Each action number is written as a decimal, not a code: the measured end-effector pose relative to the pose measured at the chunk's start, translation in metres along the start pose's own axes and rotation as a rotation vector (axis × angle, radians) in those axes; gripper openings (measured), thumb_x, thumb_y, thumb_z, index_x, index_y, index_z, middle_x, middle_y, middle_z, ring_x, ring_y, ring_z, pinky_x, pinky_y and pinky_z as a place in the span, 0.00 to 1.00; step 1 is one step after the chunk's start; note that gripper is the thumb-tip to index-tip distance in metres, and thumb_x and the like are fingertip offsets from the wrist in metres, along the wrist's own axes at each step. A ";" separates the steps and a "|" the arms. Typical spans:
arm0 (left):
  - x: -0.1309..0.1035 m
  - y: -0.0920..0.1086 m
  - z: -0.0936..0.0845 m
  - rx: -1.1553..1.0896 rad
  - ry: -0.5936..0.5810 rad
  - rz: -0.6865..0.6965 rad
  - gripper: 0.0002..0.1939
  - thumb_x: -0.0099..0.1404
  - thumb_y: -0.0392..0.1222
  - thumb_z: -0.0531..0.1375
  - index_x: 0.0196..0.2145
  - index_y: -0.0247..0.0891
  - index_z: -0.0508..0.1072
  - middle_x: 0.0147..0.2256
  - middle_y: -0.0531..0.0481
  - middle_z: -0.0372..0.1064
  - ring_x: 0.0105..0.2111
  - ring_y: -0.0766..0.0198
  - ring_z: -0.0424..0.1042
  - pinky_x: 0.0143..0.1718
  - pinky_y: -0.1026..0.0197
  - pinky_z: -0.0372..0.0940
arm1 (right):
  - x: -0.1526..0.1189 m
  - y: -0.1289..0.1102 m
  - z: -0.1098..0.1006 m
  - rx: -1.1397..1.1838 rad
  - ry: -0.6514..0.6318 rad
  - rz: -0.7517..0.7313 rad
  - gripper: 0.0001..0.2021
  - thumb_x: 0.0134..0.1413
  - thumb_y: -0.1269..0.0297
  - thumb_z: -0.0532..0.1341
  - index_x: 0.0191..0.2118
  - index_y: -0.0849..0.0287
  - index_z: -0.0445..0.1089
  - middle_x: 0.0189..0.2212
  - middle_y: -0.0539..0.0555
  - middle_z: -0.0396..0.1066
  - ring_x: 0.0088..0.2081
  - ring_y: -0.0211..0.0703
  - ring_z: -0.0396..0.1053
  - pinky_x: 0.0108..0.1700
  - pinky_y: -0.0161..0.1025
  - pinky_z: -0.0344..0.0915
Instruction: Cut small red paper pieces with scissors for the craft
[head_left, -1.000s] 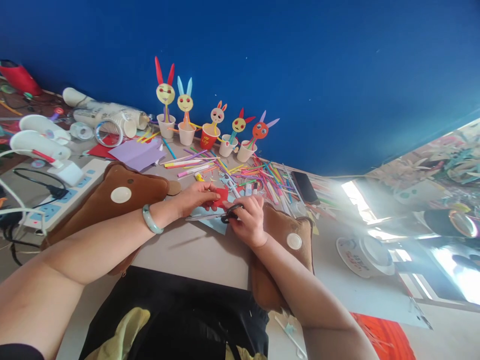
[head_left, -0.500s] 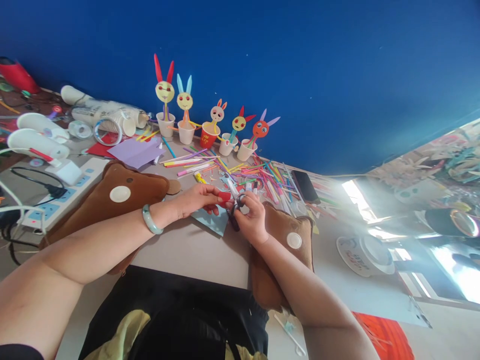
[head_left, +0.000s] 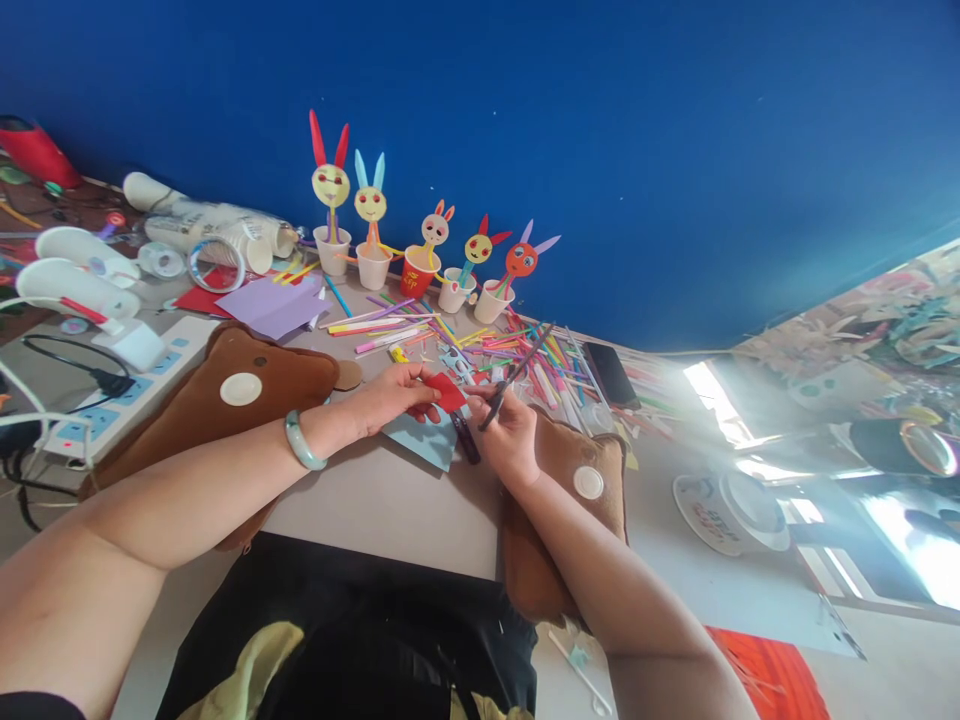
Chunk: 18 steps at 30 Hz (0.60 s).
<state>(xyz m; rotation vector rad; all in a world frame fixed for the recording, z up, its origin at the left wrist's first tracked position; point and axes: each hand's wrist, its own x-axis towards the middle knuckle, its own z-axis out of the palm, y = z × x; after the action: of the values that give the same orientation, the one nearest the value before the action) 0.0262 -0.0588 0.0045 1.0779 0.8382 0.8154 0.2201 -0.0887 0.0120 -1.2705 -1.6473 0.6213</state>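
Note:
A small piece of red paper (head_left: pixel 448 393) is pinched between the thumb and fingers of my left hand (head_left: pixel 405 397). In my right hand (head_left: pixel 511 435) are dark-handled scissors (head_left: pixel 519 372), their blades pointing up and to the right, away from the paper. The fingertips of my right hand come close to the paper's right edge; I cannot tell if they touch it. Below my hands lies a light blue sheet of paper (head_left: pixel 424 440), partly covered by my left hand. A dark, slim object (head_left: pixel 465 438) rests at its right edge.
Several paper-cup rabbit figures (head_left: pixel 373 265) stand along the blue wall. Coloured sticks (head_left: pixel 405 325) and scraps lie before them. Brown cushions (head_left: pixel 289 375) flank my arms. A power strip (head_left: pixel 124 385) is at left, a phone (head_left: pixel 611 375) and a white bowl (head_left: pixel 731 510) at right.
The scissors have turned in my right hand, swinging from beside the red paper to point up and right. More of the red paper now shows in my left hand.

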 end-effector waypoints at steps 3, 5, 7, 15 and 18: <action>-0.002 0.001 0.002 -0.004 0.000 0.027 0.09 0.59 0.41 0.65 0.36 0.35 0.71 0.29 0.49 0.76 0.28 0.66 0.76 0.31 0.64 0.66 | 0.002 0.002 0.001 -0.003 -0.001 0.038 0.09 0.52 0.59 0.62 0.32 0.57 0.75 0.29 0.53 0.73 0.31 0.44 0.67 0.38 0.42 0.64; -0.004 0.003 0.005 -0.003 -0.014 0.049 0.10 0.59 0.41 0.65 0.36 0.35 0.71 0.29 0.50 0.76 0.29 0.66 0.76 0.32 0.64 0.67 | 0.002 0.003 0.002 -0.046 0.007 0.009 0.07 0.49 0.60 0.63 0.28 0.58 0.73 0.25 0.51 0.69 0.29 0.42 0.64 0.36 0.40 0.63; -0.006 0.003 0.008 -0.005 -0.015 0.055 0.11 0.58 0.41 0.66 0.36 0.35 0.71 0.28 0.52 0.75 0.28 0.67 0.76 0.33 0.64 0.67 | 0.001 0.004 0.003 -0.091 0.000 -0.047 0.06 0.47 0.62 0.63 0.25 0.58 0.70 0.23 0.49 0.65 0.28 0.40 0.63 0.36 0.39 0.62; -0.005 0.001 0.012 0.054 -0.022 0.036 0.12 0.55 0.44 0.67 0.32 0.33 0.73 0.28 0.50 0.75 0.27 0.66 0.75 0.32 0.63 0.67 | -0.002 0.005 0.001 -0.205 0.046 -0.286 0.02 0.44 0.68 0.61 0.25 0.57 0.67 0.25 0.50 0.67 0.30 0.42 0.65 0.38 0.42 0.62; -0.007 0.003 0.011 0.076 -0.074 -0.012 0.14 0.56 0.48 0.67 0.32 0.32 0.75 0.27 0.48 0.76 0.27 0.65 0.75 0.32 0.63 0.67 | -0.001 0.008 0.000 -0.258 0.052 -0.407 0.02 0.46 0.68 0.62 0.26 0.57 0.68 0.26 0.51 0.69 0.31 0.43 0.66 0.40 0.44 0.61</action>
<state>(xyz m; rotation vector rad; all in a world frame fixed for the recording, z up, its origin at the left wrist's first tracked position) 0.0326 -0.0687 0.0119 1.1625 0.8178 0.7338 0.2237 -0.0874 0.0048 -1.0685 -1.9151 0.1299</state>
